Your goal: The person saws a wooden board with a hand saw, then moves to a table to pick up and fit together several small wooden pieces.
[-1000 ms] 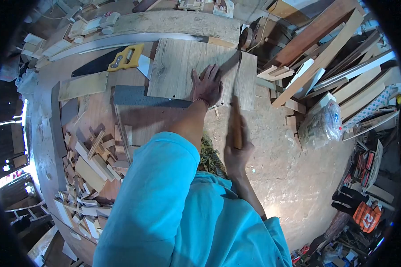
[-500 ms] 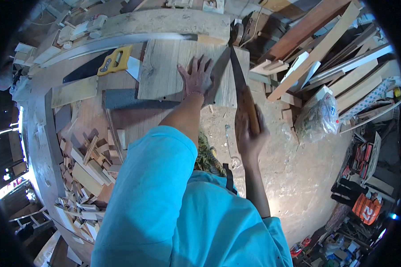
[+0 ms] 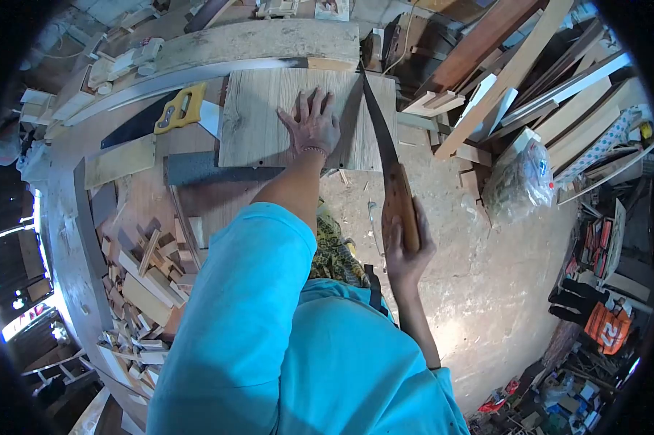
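A wood-grained board (image 3: 258,109) lies on the bench, its right end reaching past the bench's side. My left hand (image 3: 314,129) presses flat on it with the fingers spread. A handsaw with a dark blade (image 3: 380,127) and wooden handle (image 3: 408,210) crosses the board near its right end. My right hand (image 3: 408,250) is wrapped round that handle, beyond the board's near edge. Whether the blade has cut into the board cannot be made out.
A yellow-handled saw (image 3: 182,109) lies left of the board. Wood offcuts (image 3: 149,272) are heaped at the lower left. Long planks (image 3: 508,80) lean at the right beside a plastic bag (image 3: 523,177). An orange garment with a number (image 3: 608,328) shows at the far right.
My right hand and the saw have drawn back toward my body. The whole view has shifted slightly. My left hand stays on the board.
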A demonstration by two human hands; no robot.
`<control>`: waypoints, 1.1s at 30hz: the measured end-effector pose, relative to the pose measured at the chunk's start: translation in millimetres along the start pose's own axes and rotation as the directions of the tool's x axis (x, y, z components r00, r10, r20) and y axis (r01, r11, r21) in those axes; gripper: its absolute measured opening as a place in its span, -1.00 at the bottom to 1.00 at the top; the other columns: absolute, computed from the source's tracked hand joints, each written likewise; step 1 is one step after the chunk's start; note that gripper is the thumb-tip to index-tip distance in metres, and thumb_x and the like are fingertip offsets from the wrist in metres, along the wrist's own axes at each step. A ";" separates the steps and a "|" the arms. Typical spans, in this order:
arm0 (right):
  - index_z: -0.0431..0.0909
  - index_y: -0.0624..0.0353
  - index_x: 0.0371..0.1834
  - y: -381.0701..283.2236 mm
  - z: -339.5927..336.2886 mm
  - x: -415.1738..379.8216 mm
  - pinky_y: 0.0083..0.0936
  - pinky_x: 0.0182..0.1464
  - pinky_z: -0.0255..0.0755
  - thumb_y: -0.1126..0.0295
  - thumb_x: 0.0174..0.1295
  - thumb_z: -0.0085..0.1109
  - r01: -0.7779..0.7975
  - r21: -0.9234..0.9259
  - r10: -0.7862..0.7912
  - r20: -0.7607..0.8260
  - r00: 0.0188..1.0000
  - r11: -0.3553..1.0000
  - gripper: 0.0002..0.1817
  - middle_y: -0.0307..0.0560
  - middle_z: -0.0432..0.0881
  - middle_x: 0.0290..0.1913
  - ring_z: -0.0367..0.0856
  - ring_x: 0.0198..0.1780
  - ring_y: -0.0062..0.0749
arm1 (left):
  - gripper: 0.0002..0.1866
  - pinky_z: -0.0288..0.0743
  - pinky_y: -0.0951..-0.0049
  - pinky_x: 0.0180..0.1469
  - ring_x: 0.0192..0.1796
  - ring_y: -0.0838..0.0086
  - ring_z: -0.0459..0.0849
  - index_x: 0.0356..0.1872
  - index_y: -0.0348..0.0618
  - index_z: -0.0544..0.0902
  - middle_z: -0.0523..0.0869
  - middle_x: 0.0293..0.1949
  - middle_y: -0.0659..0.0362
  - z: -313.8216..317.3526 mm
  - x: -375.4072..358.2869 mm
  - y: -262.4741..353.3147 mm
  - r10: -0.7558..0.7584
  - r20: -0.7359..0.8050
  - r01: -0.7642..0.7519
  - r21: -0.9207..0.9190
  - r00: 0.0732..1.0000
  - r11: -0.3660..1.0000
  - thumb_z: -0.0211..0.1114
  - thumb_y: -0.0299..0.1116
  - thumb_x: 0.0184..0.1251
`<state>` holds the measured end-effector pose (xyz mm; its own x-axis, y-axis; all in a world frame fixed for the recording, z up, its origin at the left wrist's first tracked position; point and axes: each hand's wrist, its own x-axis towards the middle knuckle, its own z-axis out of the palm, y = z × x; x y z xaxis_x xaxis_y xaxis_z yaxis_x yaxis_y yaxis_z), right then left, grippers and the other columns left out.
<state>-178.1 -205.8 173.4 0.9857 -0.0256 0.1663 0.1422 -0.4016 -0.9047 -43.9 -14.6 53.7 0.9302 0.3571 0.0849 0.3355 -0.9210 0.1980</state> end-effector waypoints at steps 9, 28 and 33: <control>0.38 0.46 0.04 -6.7 30.5 51.4 -0.48 -0.19 0.44 0.53 0.12 0.10 -0.052 -0.039 0.052 -0.007 0.999 0.998 -0.60 0.30 0.59 -0.23 0.55 -0.16 -0.45 | -0.52 -0.37 -0.44 0.19 0.41 0.34 -0.05 0.26 0.46 0.20 0.07 0.36 0.44 12.2 2.9 -4.7 0.001 0.064 0.002 -0.041 0.998 0.999 -0.11 -0.09 0.27; 0.37 0.47 0.06 -7.5 29.3 51.7 -0.47 -0.13 0.43 0.51 0.12 0.12 0.013 -0.045 -0.013 0.005 1.000 0.999 -0.58 0.29 0.58 -0.19 0.57 -0.18 -0.42 | -0.51 -0.36 -0.45 0.20 0.44 0.33 -0.14 0.29 0.45 0.15 0.02 0.38 0.46 -8.6 1.5 1.7 -0.028 0.143 0.030 -0.010 0.989 1.000 -0.13 -0.11 0.30; 0.30 0.46 0.13 -20.5 13.4 19.7 -0.52 -0.05 0.40 0.54 0.14 0.06 -0.058 -0.043 0.061 0.068 0.996 0.997 -0.54 0.26 0.55 -0.10 0.52 -0.04 -0.41 | -0.52 -0.40 -0.45 0.21 0.44 0.33 -0.14 0.28 0.41 0.18 0.02 0.38 0.45 0.1 1.0 0.9 -0.047 0.099 0.048 -0.010 0.994 0.999 -0.14 -0.14 0.31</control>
<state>-160.4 -185.8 189.9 0.9964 0.0123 0.0837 0.0806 -0.4388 -0.8950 -42.6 -15.1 53.8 0.9236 0.3826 -0.0220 0.3783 -0.9011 0.2118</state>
